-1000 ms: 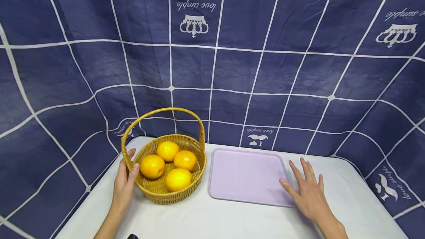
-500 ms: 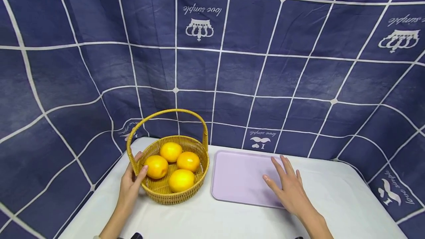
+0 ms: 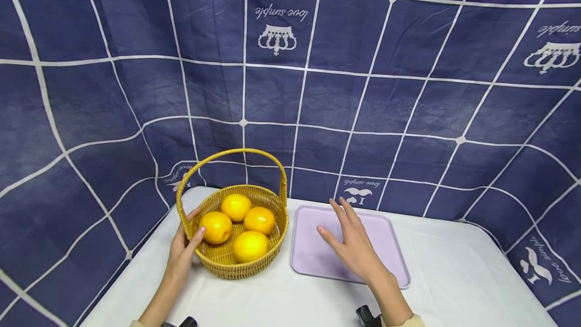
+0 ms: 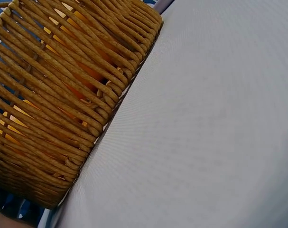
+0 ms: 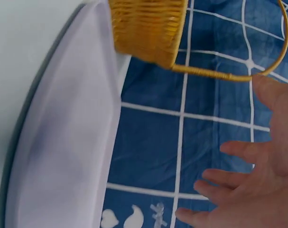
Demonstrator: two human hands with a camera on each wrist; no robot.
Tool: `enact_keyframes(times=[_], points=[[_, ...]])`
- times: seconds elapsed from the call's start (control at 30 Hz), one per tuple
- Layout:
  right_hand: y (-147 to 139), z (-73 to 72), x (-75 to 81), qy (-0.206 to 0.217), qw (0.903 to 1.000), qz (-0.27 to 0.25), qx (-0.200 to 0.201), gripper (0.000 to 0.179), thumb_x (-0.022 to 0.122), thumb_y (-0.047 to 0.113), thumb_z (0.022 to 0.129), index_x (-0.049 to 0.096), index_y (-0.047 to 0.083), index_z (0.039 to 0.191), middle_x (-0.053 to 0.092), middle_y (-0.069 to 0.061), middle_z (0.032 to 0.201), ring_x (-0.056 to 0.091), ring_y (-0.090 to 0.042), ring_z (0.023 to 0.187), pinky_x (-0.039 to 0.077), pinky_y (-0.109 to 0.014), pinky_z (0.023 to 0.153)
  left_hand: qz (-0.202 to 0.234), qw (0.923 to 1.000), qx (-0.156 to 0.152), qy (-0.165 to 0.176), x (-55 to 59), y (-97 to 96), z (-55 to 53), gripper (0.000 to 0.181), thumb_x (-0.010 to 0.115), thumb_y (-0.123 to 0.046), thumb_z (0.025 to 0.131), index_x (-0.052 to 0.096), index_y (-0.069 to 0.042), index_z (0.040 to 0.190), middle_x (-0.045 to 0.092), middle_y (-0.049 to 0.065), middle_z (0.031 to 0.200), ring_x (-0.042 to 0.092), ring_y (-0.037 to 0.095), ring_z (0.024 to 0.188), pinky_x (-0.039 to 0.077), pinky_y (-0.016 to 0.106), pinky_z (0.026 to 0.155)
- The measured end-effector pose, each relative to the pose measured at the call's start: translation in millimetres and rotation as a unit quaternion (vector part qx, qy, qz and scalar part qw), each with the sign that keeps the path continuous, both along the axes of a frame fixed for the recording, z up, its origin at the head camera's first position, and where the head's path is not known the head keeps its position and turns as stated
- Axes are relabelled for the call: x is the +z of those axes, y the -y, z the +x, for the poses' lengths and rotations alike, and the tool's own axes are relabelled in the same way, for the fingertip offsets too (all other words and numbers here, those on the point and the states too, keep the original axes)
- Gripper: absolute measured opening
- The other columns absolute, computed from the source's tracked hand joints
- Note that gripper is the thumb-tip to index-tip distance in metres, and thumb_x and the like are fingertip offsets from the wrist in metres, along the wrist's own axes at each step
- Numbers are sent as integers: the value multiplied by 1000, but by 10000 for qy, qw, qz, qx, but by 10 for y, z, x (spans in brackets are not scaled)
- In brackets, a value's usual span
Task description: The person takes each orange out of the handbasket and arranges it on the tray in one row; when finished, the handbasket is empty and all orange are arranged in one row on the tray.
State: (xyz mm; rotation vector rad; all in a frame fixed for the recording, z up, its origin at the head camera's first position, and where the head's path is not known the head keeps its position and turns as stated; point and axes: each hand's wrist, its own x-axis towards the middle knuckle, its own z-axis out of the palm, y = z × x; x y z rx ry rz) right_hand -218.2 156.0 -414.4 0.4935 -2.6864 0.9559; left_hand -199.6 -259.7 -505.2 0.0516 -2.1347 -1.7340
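A golden wicker basket [image 3: 231,270] with a tall arched handle stands on the left, holding several yellow-orange fruits [image 3: 250,246]. My left hand [image 3: 182,252] grips its left side at the foot of the handle, thumb over the rim and the other fingers partly hidden outside. The left wrist view is filled by the woven basket wall [image 4: 53,104], with fruit showing through the gaps. Over the lilac tray [image 3: 308,251], my right hand [image 3: 354,246] hovers with fingers spread and nothing in it. In the right wrist view, this hand [image 5: 257,175] is beside the tray [image 5: 68,128].
A white cloth [image 3: 254,299] covers the table. Behind it and along both sides hangs a dark blue curtain [image 3: 340,95] with white grid lines. The basket and tray stand side by side with a narrow gap between them.
My right hand has moved left from the tray's right edge to above its middle, fingers still spread. My left hand keeps its hold on the basket, and the view has shifted slightly.
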Motion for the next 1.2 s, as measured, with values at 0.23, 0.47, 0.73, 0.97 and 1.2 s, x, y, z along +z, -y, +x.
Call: enact_keyframes(times=[0.23, 0.47, 0.73, 0.97, 1.2], points=[[385, -5, 119, 329, 9987, -209, 321, 81, 66, 58, 99, 35, 23, 165, 26, -11, 174, 30, -38, 158, 31, -66, 123, -40, 9999, 1, -123, 14, 11, 2, 54, 54, -27, 110, 40, -21, 162, 41, 6, 167, 35, 8, 151, 27, 4, 112], [763, 21, 201, 262, 9970, -352, 644, 76, 71, 48, 98, 43, 17, 161, 34, -11, 170, 37, -37, 154, 34, -65, 122, 23, 9997, -29, -222, 26, -13, 10, 53, 55, -25, 110, 42, -21, 161, 42, 6, 166, 36, 15, 153, 28, 4, 112], [1100, 19, 212, 291, 9926, -524, 1053, 68, 71, 46, 98, 50, 15, 155, 51, -6, 158, 49, -33, 145, 38, -60, 121, -76, 9997, -11, -229, 35, -3, -17, 53, 55, -27, 109, 43, -22, 160, 44, 7, 165, 35, 24, 155, 27, 7, 114], [1394, -39, 146, 448, 9894, -270, 1353, 60, 77, 42, 95, 63, 8, 142, 63, -8, 137, 60, -26, 125, 50, -48, 109, -101, 9997, 33, -234, 45, 12, -8, 53, 55, -26, 109, 44, -22, 160, 44, 6, 165, 34, 24, 155, 26, 8, 114], [1604, -57, 129, 669, 9858, 657, 1394, 48, 88, 35, 87, 75, 3, 120, 71, -4, 107, 60, -15, 96, 55, -32, 86, -72, 9998, 56, -194, -16, 14, -17, 53, 55, -27, 109, 43, -22, 161, 43, 5, 166, 37, 13, 153, 27, 5, 114]])
